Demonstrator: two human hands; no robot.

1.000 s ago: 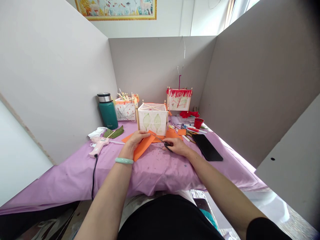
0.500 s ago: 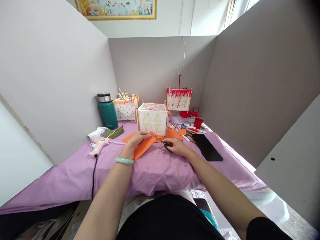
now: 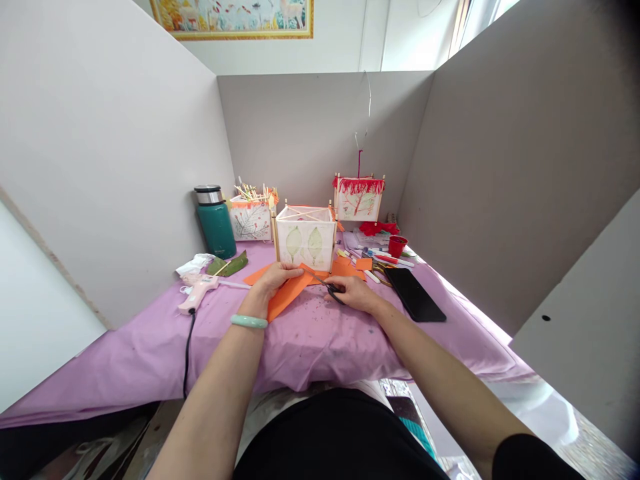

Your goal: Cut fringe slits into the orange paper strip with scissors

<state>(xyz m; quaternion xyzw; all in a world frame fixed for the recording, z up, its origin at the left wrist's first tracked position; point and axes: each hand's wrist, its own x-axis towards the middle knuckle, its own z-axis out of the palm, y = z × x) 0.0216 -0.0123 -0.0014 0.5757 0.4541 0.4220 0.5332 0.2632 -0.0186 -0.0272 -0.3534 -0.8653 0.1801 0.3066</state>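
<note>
My left hand (image 3: pixel 274 279), with a pale green bangle (image 3: pixel 249 322) on its wrist, pinches a sheet of orange paper (image 3: pixel 286 298) between thumb and fingers. In my right hand (image 3: pixel 354 292) is a pair of black-handled scissors (image 3: pixel 334 289), whose blades reach left to the paper's upper edge. Whether the blades are parted is too small to tell. Right behind my hands stands a white paper lantern (image 3: pixel 306 243) on a stick frame, with two green leaf shapes on its front. More orange paper (image 3: pixel 346 268) lies at its foot.
At left are a pink glue gun (image 3: pixel 200 293) with a cord, a green bottle (image 3: pixel 217 227) and leaves (image 3: pixel 235 265). A second lantern (image 3: pixel 251 222) holds sticks; a red-fringed lantern (image 3: pixel 358 203) hangs behind. A black phone (image 3: pixel 415 295), pens (image 3: pixel 395 261) and a red cup (image 3: pixel 397 247) are at right.
</note>
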